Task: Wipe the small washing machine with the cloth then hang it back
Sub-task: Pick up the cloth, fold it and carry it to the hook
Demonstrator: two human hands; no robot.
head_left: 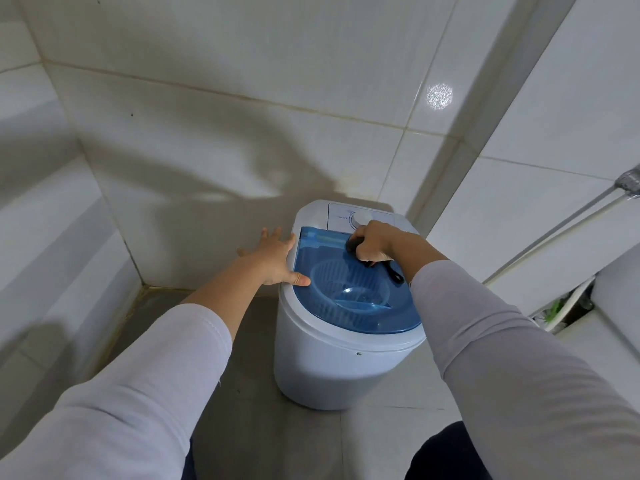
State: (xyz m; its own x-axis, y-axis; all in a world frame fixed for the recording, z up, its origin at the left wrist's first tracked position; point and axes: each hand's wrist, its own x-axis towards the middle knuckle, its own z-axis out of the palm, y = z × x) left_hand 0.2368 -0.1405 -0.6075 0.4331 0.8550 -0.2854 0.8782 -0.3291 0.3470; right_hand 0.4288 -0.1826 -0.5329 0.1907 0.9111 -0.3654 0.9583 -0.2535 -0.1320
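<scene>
A small white washing machine (329, 358) with a clear blue lid (346, 296) stands on the floor against the tiled wall. My left hand (277, 254) lies flat and open on the machine's left rim, thumb on the lid's edge. My right hand (372, 242) is closed around a dark cloth (393, 271) and presses it on the back of the lid, just in front of the white dial (362, 218). Most of the cloth is hidden in my fist; a dark strip trails out to the right.
White tiled walls meet in a corner behind the machine. A grey tiled floor (242, 375) runs to the left and front. A metal hose (554, 230) slants down the right wall. A white ledge (606, 323) sits at the right.
</scene>
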